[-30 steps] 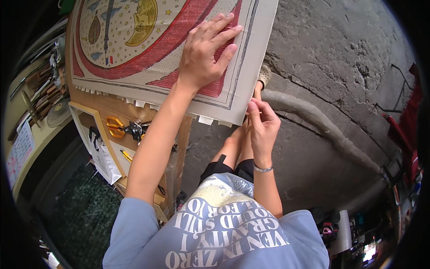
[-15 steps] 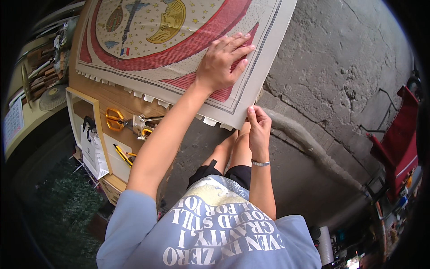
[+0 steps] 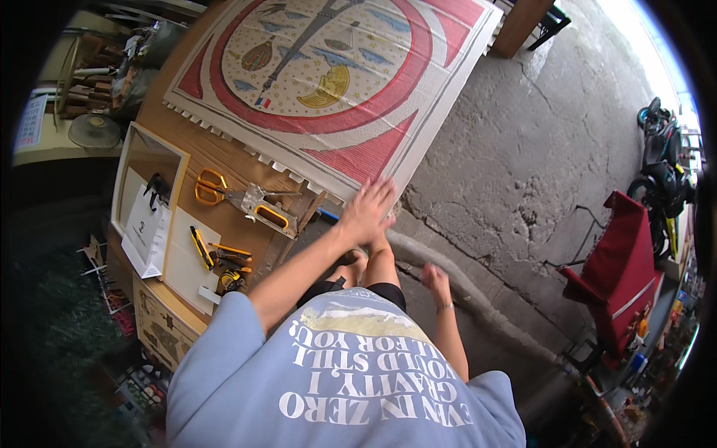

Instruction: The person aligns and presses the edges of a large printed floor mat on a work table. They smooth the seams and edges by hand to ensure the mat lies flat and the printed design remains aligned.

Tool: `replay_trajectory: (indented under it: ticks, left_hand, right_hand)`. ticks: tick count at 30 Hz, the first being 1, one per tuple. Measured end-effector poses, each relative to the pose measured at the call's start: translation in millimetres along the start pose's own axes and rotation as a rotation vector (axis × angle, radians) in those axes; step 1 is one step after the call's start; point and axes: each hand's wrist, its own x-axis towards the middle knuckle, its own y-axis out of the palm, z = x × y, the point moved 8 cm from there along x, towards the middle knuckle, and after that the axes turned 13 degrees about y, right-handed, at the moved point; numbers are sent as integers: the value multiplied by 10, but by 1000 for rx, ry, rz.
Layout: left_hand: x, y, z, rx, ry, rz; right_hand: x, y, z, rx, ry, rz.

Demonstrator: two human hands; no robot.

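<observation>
A large flat panel (image 3: 321, 119) lies on the cardboard-covered work table, printed with a tower, a crescent moon, balloons and a red ring. White tabs stick out along its near edge. Flat and with fingers stretched, my left hand (image 3: 367, 211) is over the panel's near right corner; whether it presses on it I cannot tell. My right hand (image 3: 435, 280) is off the panel, lower and to the right, slightly blurred. Its fingers are curled together, and anything inside them is hidden.
Orange-handled scissors (image 3: 211, 187), a metal tool with a yellow-edged grip (image 3: 270, 215), a cutter knife (image 3: 200, 248) and a tape measure (image 3: 231, 281) lie left. A white paper bag (image 3: 146, 231) stands by a wooden frame (image 3: 179, 187). A red cart (image 3: 616, 276) and motorcycle (image 3: 657, 164) are right.
More of the panel shows, now farther from me. My left hand has come back from its surface to the near corner. My right hand has left that corner and dropped toward me.
</observation>
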Motion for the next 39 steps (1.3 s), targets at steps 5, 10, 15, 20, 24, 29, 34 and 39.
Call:
replay_trajectory:
  ticks: [5,10,15,20,24,29,34,39]
  left_hand:
    - [-658,54,-591,-18,-113,5]
    - [-899,4,-671,-53,-213,-43]
    - [-1172,143,-839,-14,-298,3]
    - [-1278,17,-1085,-91,-336,-336]
    - [-1558,40,-1042,-213,-783,-915]
    - [-1060,1132,-893,-1370,-1258,-1126]
    - [-494,1351,-828,-1699,-1127,-1446]
    - [-368,1445,-700,-1761,-1315,-1585]
  right_hand:
    - [-792,-772,-1865,-466,271,-102]
    - [-1021,-724,-2343,-532,78,-110]
    - [-826,-468,-1171,-608,-208,-125]
    - [-446,-239,578,-424,-204,-70]
    - [-112,-106,1873,-537,-296,-28]
    - [221,278,2648,-713,-355,280]
    - [531,208,2546,-934,-240,348]
    - [727,-103,2495,-1085,-265,343]
